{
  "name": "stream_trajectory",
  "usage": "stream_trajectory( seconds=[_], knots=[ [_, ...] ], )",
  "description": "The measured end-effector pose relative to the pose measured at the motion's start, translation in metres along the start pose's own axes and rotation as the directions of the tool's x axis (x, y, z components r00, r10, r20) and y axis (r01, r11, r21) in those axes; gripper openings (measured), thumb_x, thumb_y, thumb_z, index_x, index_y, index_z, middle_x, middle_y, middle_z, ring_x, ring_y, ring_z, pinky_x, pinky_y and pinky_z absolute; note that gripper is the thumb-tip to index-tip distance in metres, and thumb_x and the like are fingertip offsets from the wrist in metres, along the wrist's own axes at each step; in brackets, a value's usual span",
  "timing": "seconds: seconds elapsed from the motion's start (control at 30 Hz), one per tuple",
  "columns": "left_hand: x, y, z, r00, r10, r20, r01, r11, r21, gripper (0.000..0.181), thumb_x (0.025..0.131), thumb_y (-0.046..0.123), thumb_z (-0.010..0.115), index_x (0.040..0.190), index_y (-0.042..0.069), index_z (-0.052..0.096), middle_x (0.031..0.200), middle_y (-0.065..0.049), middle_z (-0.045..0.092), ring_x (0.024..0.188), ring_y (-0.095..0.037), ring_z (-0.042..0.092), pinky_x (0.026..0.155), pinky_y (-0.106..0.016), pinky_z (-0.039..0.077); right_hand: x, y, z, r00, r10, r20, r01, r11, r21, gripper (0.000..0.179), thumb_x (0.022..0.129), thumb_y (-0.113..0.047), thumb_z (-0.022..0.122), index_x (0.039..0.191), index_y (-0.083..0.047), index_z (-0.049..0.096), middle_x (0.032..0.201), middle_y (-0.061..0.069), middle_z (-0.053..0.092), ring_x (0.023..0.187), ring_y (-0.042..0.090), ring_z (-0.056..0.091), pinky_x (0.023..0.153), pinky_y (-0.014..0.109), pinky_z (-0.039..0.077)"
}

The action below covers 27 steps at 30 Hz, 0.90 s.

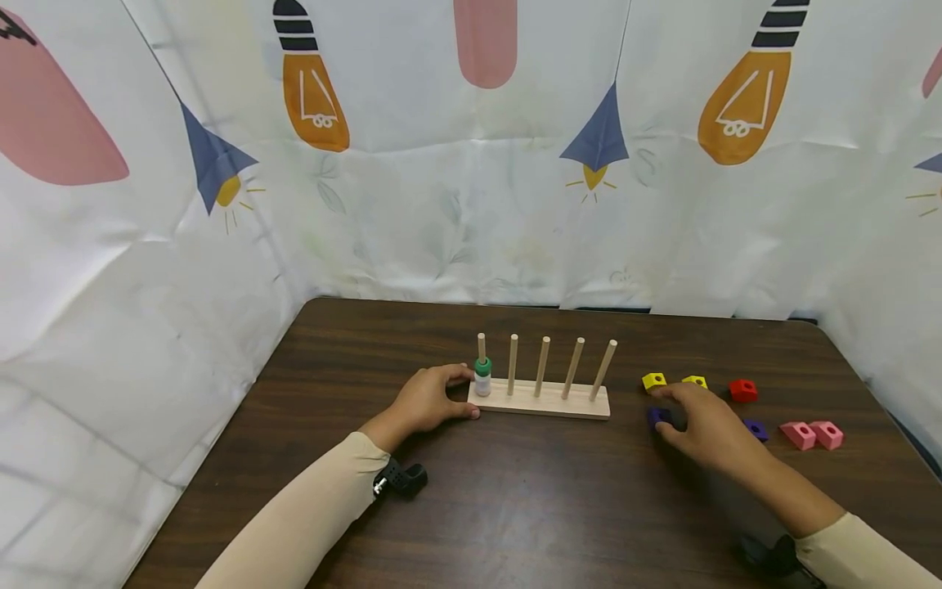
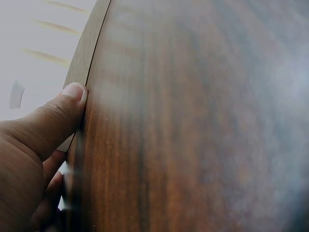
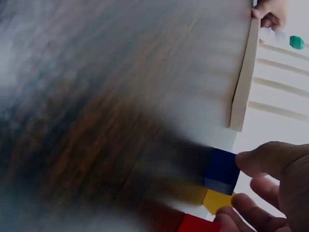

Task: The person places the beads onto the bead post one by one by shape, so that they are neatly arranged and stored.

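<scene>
A pale wooden peg stand (image 1: 540, 399) with several upright pegs sits on the dark table. Its leftmost peg carries a green piece (image 1: 482, 366) above white ones (image 1: 482, 384). My left hand (image 1: 427, 399) grips the left end of the base; in the left wrist view the thumb (image 2: 72, 96) presses its front edge. To the right of the stand, my right hand (image 1: 710, 425) reaches over a dark blue block (image 3: 222, 169), thumb and fingers spread around it. The thumb tip (image 3: 248, 162) is at the block; whether it touches cannot be told.
Two yellow blocks (image 1: 653, 380) lie behind the right hand, with a red block (image 1: 743, 390) to their right. Another blue block (image 1: 755, 429) and two pink blocks (image 1: 798, 435) are farther right. A patterned white curtain (image 1: 471, 213) hangs behind the table (image 1: 500, 507).
</scene>
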<state>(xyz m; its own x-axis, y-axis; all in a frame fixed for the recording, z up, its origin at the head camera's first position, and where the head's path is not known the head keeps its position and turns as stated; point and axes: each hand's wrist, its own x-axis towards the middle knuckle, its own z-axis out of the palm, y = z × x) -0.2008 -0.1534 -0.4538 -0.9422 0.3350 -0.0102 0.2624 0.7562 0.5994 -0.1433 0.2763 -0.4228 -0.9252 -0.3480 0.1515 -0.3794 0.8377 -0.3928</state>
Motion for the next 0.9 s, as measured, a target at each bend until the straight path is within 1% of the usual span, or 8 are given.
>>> stream_trajectory(
  seconds=[0.1, 0.27, 0.47, 0.6, 0.73, 0.9],
  knots=[
    [0.000, 0.000, 0.000, 1.000, -0.001, 0.001, 0.001, 1.000, 0.001, 0.061, 0.077, 0.041, 0.091, 0.131, 0.023, 0.070, 0.139, -0.002, 0.064, 0.138, -0.030, 0.049, 0.113, -0.052, 0.038, 0.000, 0.001, 0.001, 1.000, -0.008, 0.025, 0.008, 1.000, 0.000, 0.040, 0.082, -0.007, 0.085, 0.117, 0.004, 0.067, 0.117, 0.021, 0.068, 0.108, 0.044, 0.065, 0.087, 0.061, 0.053],
    [0.000, 0.000, -0.001, 1.000, -0.002, 0.002, 0.002, 1.000, -0.002, 0.060, 0.077, 0.041, 0.091, 0.131, 0.024, 0.070, 0.139, -0.001, 0.064, 0.139, -0.031, 0.048, 0.114, -0.053, 0.036, 0.000, 0.003, 0.002, 0.999, -0.024, 0.039, 0.024, 1.000, -0.003, 0.039, 0.082, -0.007, 0.085, 0.115, 0.002, 0.068, 0.114, 0.019, 0.069, 0.104, 0.042, 0.067, 0.083, 0.059, 0.055],
    [0.000, 0.000, 0.000, 1.000, -0.004, 0.008, 0.004, 1.000, -0.009, 0.061, 0.078, 0.042, 0.090, 0.132, 0.024, 0.069, 0.142, -0.002, 0.062, 0.140, -0.030, 0.047, 0.113, -0.052, 0.038, -0.001, 0.006, -0.001, 0.998, 0.004, 0.065, -0.003, 1.000, -0.013, 0.038, 0.082, -0.009, 0.086, 0.115, 0.000, 0.069, 0.113, 0.017, 0.071, 0.104, 0.041, 0.067, 0.084, 0.059, 0.055],
    [0.000, -0.001, 0.000, 1.000, -0.001, 0.007, 0.001, 1.000, -0.001, 0.061, 0.078, 0.043, 0.090, 0.132, 0.025, 0.069, 0.142, -0.002, 0.061, 0.140, -0.030, 0.047, 0.114, -0.052, 0.037, -0.002, 0.008, -0.002, 0.996, 0.014, 0.086, -0.013, 1.000, -0.015, 0.036, 0.082, -0.011, 0.086, 0.113, -0.003, 0.071, 0.111, 0.013, 0.071, 0.104, 0.038, 0.068, 0.084, 0.057, 0.055],
    [-0.001, -0.002, 0.000, 1.000, 0.001, 0.004, -0.001, 1.000, 0.003, 0.061, 0.078, 0.043, 0.090, 0.132, 0.025, 0.069, 0.142, -0.002, 0.061, 0.140, -0.032, 0.047, 0.114, -0.054, 0.036, -0.002, 0.009, -0.001, 0.996, 0.010, 0.092, -0.008, 1.000, -0.014, 0.034, 0.083, -0.012, 0.086, 0.112, -0.004, 0.071, 0.110, 0.011, 0.072, 0.103, 0.036, 0.068, 0.083, 0.056, 0.056],
    [0.000, -0.001, 0.000, 1.000, 0.003, 0.004, -0.003, 1.000, -0.007, 0.060, 0.078, 0.042, 0.090, 0.132, 0.024, 0.069, 0.141, -0.002, 0.062, 0.140, -0.031, 0.047, 0.113, -0.054, 0.037, -0.002, 0.011, 0.001, 0.996, 0.013, 0.085, -0.012, 1.000, -0.011, 0.034, 0.083, -0.013, 0.086, 0.112, -0.005, 0.071, 0.110, 0.012, 0.072, 0.101, 0.035, 0.069, 0.082, 0.055, 0.057]
  ],
)
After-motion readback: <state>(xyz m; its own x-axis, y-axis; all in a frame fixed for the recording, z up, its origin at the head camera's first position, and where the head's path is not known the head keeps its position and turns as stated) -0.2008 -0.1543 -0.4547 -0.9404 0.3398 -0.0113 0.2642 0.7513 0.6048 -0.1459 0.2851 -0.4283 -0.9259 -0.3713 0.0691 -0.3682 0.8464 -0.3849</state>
